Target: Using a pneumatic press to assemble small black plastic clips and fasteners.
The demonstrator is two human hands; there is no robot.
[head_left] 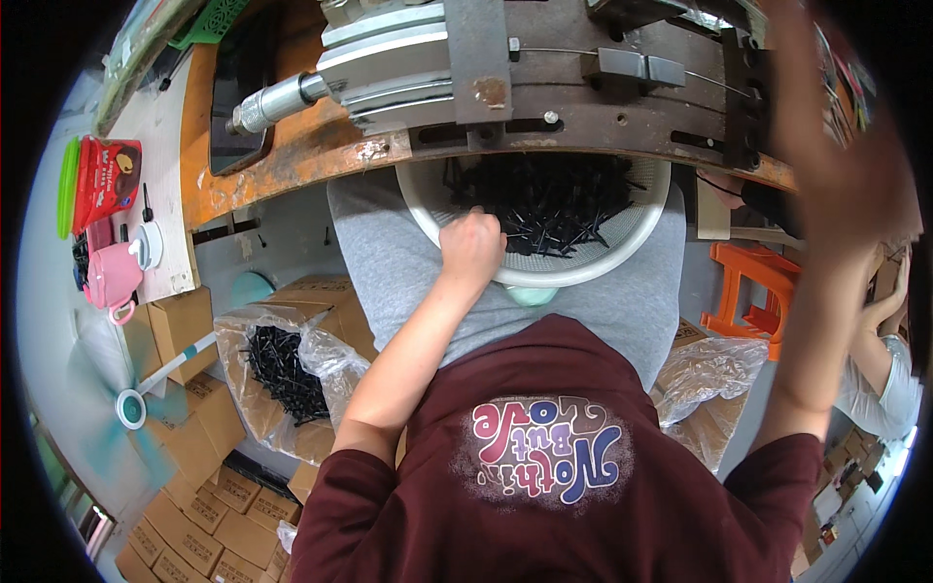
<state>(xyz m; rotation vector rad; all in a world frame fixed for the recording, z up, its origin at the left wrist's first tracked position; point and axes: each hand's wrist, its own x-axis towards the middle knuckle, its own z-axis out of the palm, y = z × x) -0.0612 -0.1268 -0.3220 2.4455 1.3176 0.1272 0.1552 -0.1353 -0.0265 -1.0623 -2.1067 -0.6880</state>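
Observation:
A white mesh basket (604, 260) rests on my lap, heaped with thin black pin-like parts (559, 199). At its near left rim is my left hand (471, 248), its fingers curled closed; whatever they hold, if anything, is hidden. My right hand (850, 189) is raised at the right, beside the end of a metal bench machine (622, 92), and motion smears its fingers. A steel plate (478, 58) and a small sliding block (632, 68) sit on that machine.
A phone-like dark slab (241, 87) lies on the orange bench at left. Beside me stand a bagged box of black parts (287, 374), a fan (130, 408), and cartons (199, 525). Right are an orange stool (753, 291) and another person (880, 384).

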